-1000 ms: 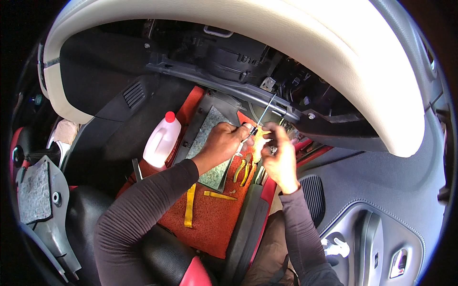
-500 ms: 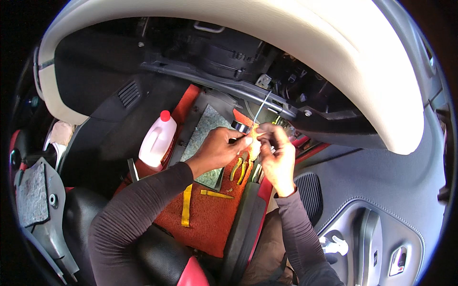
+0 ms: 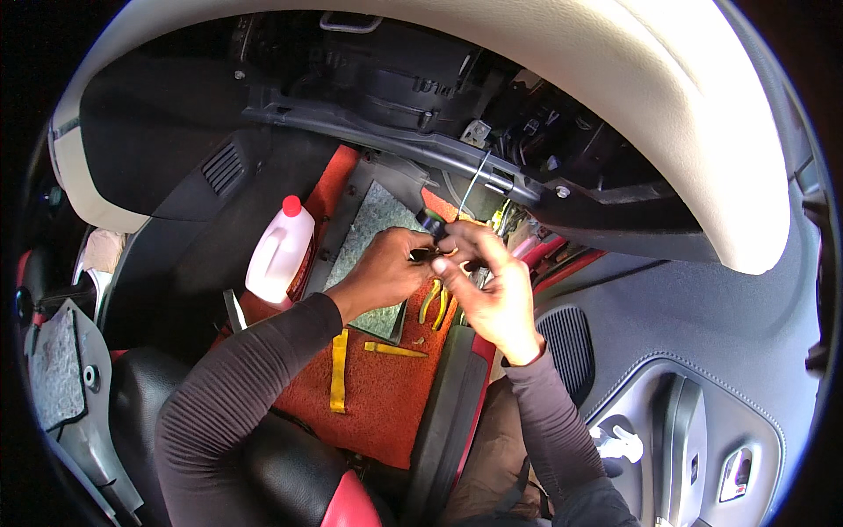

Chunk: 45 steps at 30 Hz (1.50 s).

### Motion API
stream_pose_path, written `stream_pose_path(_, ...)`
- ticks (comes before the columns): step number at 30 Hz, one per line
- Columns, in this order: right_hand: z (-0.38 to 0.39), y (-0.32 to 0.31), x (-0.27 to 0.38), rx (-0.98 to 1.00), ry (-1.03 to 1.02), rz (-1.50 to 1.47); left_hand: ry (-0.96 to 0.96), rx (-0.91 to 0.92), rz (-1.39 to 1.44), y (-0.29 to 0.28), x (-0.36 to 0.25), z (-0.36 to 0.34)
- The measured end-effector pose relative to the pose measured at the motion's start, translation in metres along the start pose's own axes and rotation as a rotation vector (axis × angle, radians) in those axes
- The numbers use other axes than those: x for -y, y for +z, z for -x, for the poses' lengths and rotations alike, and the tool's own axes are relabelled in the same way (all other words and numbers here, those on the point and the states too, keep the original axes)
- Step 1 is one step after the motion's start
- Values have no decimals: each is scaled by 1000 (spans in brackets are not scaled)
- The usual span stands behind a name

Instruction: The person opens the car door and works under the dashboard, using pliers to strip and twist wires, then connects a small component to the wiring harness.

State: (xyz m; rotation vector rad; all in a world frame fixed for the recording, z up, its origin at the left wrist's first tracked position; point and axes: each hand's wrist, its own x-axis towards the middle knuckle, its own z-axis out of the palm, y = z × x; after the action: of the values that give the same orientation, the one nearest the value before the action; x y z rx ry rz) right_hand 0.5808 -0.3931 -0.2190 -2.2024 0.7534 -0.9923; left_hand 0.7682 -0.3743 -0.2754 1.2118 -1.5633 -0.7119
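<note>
My left hand (image 3: 391,272) is closed at the lower end of a thin pale wire (image 3: 474,180) that hangs from the metal bar (image 3: 413,145) under the dashboard. A black roll, seemingly tape (image 3: 430,223), sits at its fingertips. My right hand (image 3: 487,285) meets it there with curled fingers; what it pinches is hidden. Just below my hands, yellow-handled pliers (image 3: 424,307) and two yellow strips (image 3: 338,373) lie on the red mat (image 3: 378,435), beside a grey felt-faced panel (image 3: 360,241).
A white jug with red cap (image 3: 272,259) stands left of my hands. The cream dashboard edge (image 3: 685,105) arches overhead. The door panel (image 3: 685,325) is at right, the black seat (image 3: 290,461) below, and a grey trim piece (image 3: 57,378) at far left.
My hands have come together at the wire's end, the right fingers curling over the left fingertips. The black roll has shifted and tilted. The view has drifted slightly.
</note>
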Motion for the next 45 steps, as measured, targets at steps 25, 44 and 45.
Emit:
stream_pose_path(25,59,59,-32,135,-255,394,-152,-139,-216,-19,-6,-24)
stream_pose_path(44,61,206,-156,599,-438,739,-99,139,75,-51,-19,-42)
stream_pose_path(45,61,205,-160,549,-470,703,-87,143,69,-51,-19,-42)
